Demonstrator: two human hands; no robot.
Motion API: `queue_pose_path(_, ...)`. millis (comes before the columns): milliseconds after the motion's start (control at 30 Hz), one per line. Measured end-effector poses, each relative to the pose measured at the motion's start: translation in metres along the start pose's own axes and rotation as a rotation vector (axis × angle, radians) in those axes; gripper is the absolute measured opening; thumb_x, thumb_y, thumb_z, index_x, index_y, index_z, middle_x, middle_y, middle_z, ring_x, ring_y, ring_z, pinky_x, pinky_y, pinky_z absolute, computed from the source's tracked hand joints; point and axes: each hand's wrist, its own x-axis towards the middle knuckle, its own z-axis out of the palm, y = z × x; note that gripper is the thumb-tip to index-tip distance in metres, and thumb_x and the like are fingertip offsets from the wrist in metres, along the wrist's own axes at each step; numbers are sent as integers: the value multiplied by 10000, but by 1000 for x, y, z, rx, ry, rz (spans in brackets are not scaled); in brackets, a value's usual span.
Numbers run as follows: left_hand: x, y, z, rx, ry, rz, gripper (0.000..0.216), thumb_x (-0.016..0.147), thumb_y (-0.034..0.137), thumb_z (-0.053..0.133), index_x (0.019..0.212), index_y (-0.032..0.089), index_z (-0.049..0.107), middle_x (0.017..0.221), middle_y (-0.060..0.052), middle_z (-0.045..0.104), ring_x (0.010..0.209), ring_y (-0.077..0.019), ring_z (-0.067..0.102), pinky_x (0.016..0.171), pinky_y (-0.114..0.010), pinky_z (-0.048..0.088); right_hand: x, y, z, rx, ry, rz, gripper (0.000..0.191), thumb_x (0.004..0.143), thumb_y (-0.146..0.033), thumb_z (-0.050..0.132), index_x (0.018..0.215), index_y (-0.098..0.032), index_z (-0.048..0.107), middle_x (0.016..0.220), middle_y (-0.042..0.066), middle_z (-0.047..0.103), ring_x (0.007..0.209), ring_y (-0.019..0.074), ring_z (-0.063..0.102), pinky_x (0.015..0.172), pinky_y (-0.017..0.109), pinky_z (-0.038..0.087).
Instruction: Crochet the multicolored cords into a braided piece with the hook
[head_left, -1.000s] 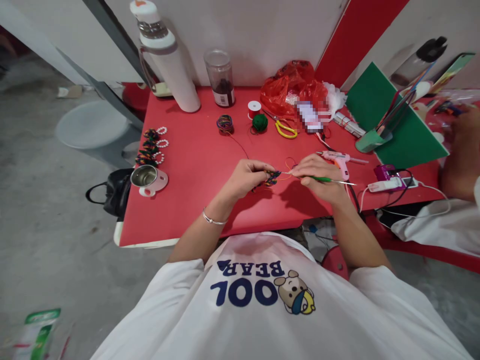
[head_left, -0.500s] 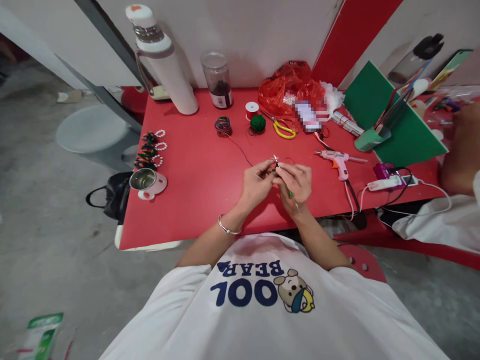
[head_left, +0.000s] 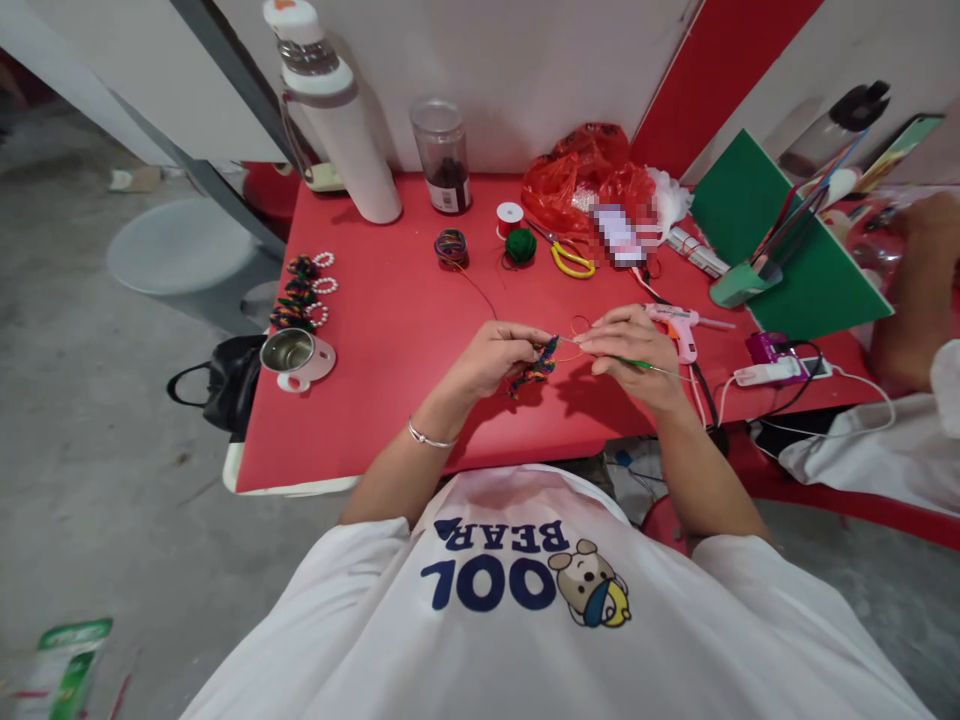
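Over the red table (head_left: 390, 400), my left hand (head_left: 491, 358) pinches a small multicoloured crocheted piece (head_left: 534, 366). My right hand (head_left: 630, 352) is closed on a thin crochet hook with a green handle (head_left: 645, 366), its tip pointing left at the piece. A thin thread (head_left: 476, 282) runs from the piece back to a multicoloured yarn spool (head_left: 450, 246). A silver bangle sits on my left wrist.
On the table: a white flask (head_left: 341, 120), a clear jar (head_left: 442, 155), red thread spool (head_left: 509, 218), green yarn ball (head_left: 520, 246), yellow scissors (head_left: 570, 260), red plastic bag (head_left: 585, 180), pink glue gun (head_left: 679, 325), metal cup (head_left: 289, 352), finished pieces (head_left: 304, 292). Another person's arm (head_left: 911, 290) is at right.
My hands, which had met close together half a second ago, have drawn apart again; the right hand moved right with the hook, and the crocheted piece shows between them.
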Motion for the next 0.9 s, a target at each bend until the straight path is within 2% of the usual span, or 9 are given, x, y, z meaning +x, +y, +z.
queue_pose_path(133, -1, 1, -4, 68, -31, 39, 211, 541, 178, 652, 684, 142, 802, 516, -15, 592, 427, -71, 341, 454, -246, 191, 5, -3, -10, 120, -51, 52, 245, 924, -573, 750, 994, -364, 857, 938, 14, 860, 968, 256, 749, 956, 495, 582)
queue_pose_path(233, -1, 0, -3, 95, -54, 66, 207, 551, 189, 645, 678, 140, 800, 488, 2, 555, 424, -68, 322, 451, -246, 189, 3, 0, -4, 258, -59, 141, 261, 942, -570, 731, 931, -341, 857, 877, 30, 845, 918, 258, 748, 944, 503, 590)
queue_pose_path(300, -1, -2, 1, 102, -42, 93, 230, 580, 192, 659, 739, 136, 816, 531, 2, 585, 453, -74, 372, 466, -237, 242, -2, 5, 10, 359, 15, 205, 320, 940, -617, 707, 912, -330, 848, 859, 33, 834, 906, 259, 749, 915, 495, 601)
queue_pose_path(367, 1, -7, 7, 111, -7, 161, 310, 623, 183, 677, 883, 137, 840, 608, 4, 628, 524, -89, 462, 521, -228, 340, -10, 7, 31, 413, 207, 252, 398, 958, -676, 641, 918, -328, 830, 855, 29, 824, 895, 253, 750, 871, 472, 611)
queue_pose_path(467, 6, -17, 15, 171, 113, 295, 485, 669, 129, 677, 1131, 151, 822, 653, 42, 610, 596, -94, 507, 607, -221, 413, -18, 2, 59, 207, 355, 313, 337, 1004, -589, 627, 995, -315, 823, 966, 38, 834, 973, 244, 749, 958, 470, 593)
queue_pose_path(600, 9, -31, 25, 244, 267, 357, 575, 700, 80, 659, 1254, 171, 782, 644, 72, 573, 573, -85, 453, 587, -212, 389, -21, -11, 81, -208, 440, 174, 234, 1015, -483, 656, 1064, -322, 820, 1046, 43, 837, 1011, 252, 717, 982, 478, 564)
queue_pose_path(733, 8, -31, 28, 53, 206, 291, 475, 689, 114, 704, 1151, 164, 803, 622, 62, 588, 547, -80, 469, 572, -217, 394, -21, -8, 88, -305, 506, 49, 244, 1011, -487, 657, 1128, -338, 809, 1120, 51, 832, 1064, 266, 704, 980, 481, 564)
queue_pose_path(833, 7, -24, 19, -76, 96, 207, 324, 634, 178, 778, 953, 147, 824, 622, 29, 640, 469, -55, 400, 490, -222, 314, -18, 4, 77, -41, 478, 115, 330, 1005, -594, 614, 1086, -341, 810, 1075, 42, 829, 1051, 269, 735, 984, 496, 588)
queue_pose_path(900, 7, -18, 10, -59, 57, 162, 273, 596, 190, 810, 863, 138, 826, 647, -6, 688, 446, -48, 391, 460, -225, 265, -13, 11, 60, 222, 352, 168, 373, 995, -634, 605, 1036, -330, 816, 1010, 41, 831, 995, 261, 759, 950, 483, 609)
